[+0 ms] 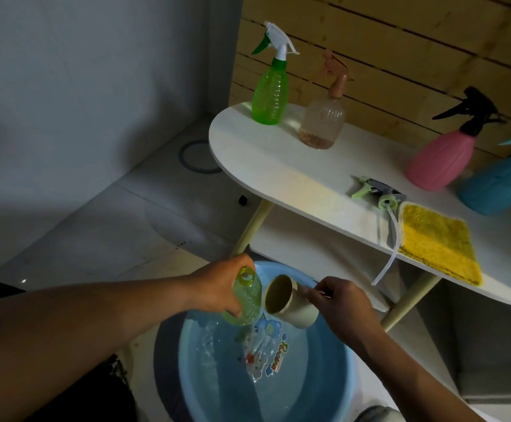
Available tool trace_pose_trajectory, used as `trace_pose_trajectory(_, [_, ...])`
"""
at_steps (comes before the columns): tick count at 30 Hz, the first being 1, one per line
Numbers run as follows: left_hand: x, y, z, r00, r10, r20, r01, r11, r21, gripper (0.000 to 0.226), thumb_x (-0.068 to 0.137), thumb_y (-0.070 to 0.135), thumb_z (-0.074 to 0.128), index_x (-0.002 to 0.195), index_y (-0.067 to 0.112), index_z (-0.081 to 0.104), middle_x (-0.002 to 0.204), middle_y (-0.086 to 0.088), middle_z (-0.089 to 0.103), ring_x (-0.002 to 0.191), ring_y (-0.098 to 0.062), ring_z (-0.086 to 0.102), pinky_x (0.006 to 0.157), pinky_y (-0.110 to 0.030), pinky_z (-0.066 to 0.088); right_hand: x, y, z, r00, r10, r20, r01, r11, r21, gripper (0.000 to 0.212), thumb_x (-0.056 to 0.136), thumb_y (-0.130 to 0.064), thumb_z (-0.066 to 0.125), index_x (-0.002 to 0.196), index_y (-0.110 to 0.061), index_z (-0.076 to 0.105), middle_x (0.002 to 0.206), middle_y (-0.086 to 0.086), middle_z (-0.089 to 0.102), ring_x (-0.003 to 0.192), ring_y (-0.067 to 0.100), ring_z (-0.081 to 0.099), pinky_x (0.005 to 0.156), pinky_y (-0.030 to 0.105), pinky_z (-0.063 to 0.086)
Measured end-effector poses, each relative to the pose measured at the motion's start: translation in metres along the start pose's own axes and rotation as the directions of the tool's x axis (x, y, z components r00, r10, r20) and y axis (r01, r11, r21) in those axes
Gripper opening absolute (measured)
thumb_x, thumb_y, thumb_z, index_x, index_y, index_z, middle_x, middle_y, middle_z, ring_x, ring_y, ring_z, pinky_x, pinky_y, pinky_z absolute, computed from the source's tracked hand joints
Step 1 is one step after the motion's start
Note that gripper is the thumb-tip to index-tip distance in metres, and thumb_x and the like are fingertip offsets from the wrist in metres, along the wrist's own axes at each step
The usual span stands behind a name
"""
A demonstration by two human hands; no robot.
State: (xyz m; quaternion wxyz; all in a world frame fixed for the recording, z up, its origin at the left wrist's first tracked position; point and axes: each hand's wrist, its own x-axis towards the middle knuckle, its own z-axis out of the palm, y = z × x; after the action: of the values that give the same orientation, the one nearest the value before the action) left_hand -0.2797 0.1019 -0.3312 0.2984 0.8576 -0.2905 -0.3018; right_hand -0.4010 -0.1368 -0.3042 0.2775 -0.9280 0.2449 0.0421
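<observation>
Filling step, judged. Above the basin [336, 360], left hand [220, 287] grips the open bottle [246, 300]; right hand [339, 303] pinches the handle of the cup [291, 303], just beside. Next: align cup lip over bottle mouth.

Bottle [247, 300] left of cup [291, 304], both over basin [324, 385]

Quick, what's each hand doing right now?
Left hand: closed, holding the green bottle.
Right hand: closed, holding the beige cup.

Left hand [220, 289] gripping green bottle [245, 298], right hand [339, 301] tilting cup [287, 303], over basin [336, 360]
</observation>
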Motion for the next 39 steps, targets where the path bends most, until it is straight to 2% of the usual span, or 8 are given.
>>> trace_pose_trajectory(8, [0.003, -0.004, 0.000, 0.999, -0.030, -0.018, 0.029, 1.000, -0.007, 0.071, 0.067, 0.019, 0.093, 0.120, 0.035, 0.049, 0.109, 0.010, 0.059, 0.097, -0.009, 0.060, 0.078, -0.031, 0.055, 0.018, 0.047, 0.046, 0.950, 0.169, 0.262, -0.183, 0.983, 0.030, 0.025, 0.102, -0.026, 0.058, 0.096, -0.007, 0.072, 0.082, 0.010, 0.069, 0.064, 0.022, 0.071, 0.061, 0.033, 0.061])
trace_pose_trajectory(12, [0.004, -0.004, 0.001, 0.999, -0.040, -0.019, 0.040, 0.999, -0.014, 0.070, 0.067, 0.020, 0.093, 0.119, 0.036, 0.048, 0.109, 0.009, 0.059, 0.098, -0.013, 0.061, 0.080, -0.034, 0.055, 0.022, 0.071, 0.075, 0.951, 0.112, 0.288, -0.067, 0.985, -0.160, 0.025, 0.103, -0.029, 0.056, 0.086, -0.014, 0.066, 0.086, 0.005, 0.067, 0.084, 0.027, 0.072, 0.068, 0.031, 0.051])
trace_pose_trajectory(15, [0.007, -0.003, 0.002, 0.999, -0.044, -0.025, 0.044, 0.999, -0.021, 0.071, 0.067, 0.019, 0.093, 0.120, 0.035, 0.049, 0.110, 0.010, 0.058, 0.100, -0.012, 0.060, 0.081, -0.032, 0.054, 0.027, 0.078, 0.092, 0.945, 0.069, 0.319, 0.018, 0.964, -0.264, 0.029, 0.103, -0.034, 0.054, 0.102, -0.012, 0.074, 0.100, 0.005, 0.070, 0.101, 0.026, 0.068, 0.072, 0.024, 0.036])
trace_pose_trajectory(24, [0.016, -0.006, 0.000, 0.998, -0.059, -0.008, 0.059, 0.998, -0.010, 0.072, 0.068, 0.018, 0.092, 0.123, 0.034, 0.049, 0.110, 0.012, 0.058, 0.100, -0.010, 0.059, 0.079, -0.029, 0.053, 0.040, 0.081, 0.111, 0.928, 0.059, 0.368, 0.049, 0.960, -0.277, 0.029, 0.104, -0.031, 0.052, 0.116, -0.015, 0.073, 0.114, 0.007, 0.071, 0.106, 0.022, 0.066, 0.075, 0.022, 0.038])
trace_pose_trajectory(29, [0.019, -0.012, -0.002, 0.997, -0.083, -0.003, 0.083, 0.997, 0.007, 0.070, 0.068, 0.018, 0.092, 0.121, 0.034, 0.049, 0.110, 0.010, 0.058, 0.100, -0.012, 0.060, 0.078, -0.029, 0.053, 0.045, 0.080, 0.109, 0.929, 0.096, 0.357, -0.067, 0.994, -0.091, 0.027, 0.102, -0.027, 0.059, 0.103, -0.006, 0.075, 0.097, 0.014, 0.074, 0.090, 0.031, 0.072, 0.083, 0.038, 0.056])
trace_pose_trajectory(32, [0.018, -0.015, -0.003, 0.995, -0.096, 0.005, 0.096, 0.995, 0.016, 0.069, 0.067, 0.018, 0.092, 0.119, 0.036, 0.049, 0.108, 0.010, 0.058, 0.099, -0.011, 0.060, 0.078, -0.032, 0.055, 0.046, 0.077, 0.096, 0.936, 0.157, 0.315, -0.193, 0.977, 0.085, 0.024, 0.100, -0.026, 0.062, 0.094, -0.005, 0.071, 0.084, 0.012, 0.071, 0.073, 0.026, 0.072, 0.071, 0.038, 0.062])
trace_pose_trajectory(35, [0.015, -0.017, -0.002, 0.995, -0.102, 0.016, 0.102, 0.994, 0.026, 0.068, 0.069, 0.018, 0.091, 0.118, 0.035, 0.048, 0.107, 0.008, 0.058, 0.097, -0.011, 0.059, 0.077, -0.033, 0.055, 0.041, 0.073, 0.081, 0.928, 0.246, 0.280, -0.316, 0.918, 0.241, 0.022, 0.097, -0.029, 0.065, 0.091, -0.008, 0.070, 0.083, 0.012, 0.071, 0.066, 0.019, 0.066, 0.056, 0.026, 0.055])
trace_pose_trajectory(39, [0.011, -0.019, -0.001, 0.994, -0.104, 0.022, 0.103, 0.994, 0.030, 0.069, 0.068, 0.017, 0.091, 0.119, 0.036, 0.048, 0.108, 0.007, 0.058, 0.098, -0.012, 0.060, 0.079, -0.034, 0.056, 0.031, 0.064, 0.066, 0.940, 0.283, 0.193, -0.338, 0.851, 0.401, 0.036, 0.084, -0.042, 0.079, 0.077, -0.007, 0.070, 0.081, 0.017, 0.074, 0.057, 0.018, 0.055, 0.057, 0.033, 0.045])
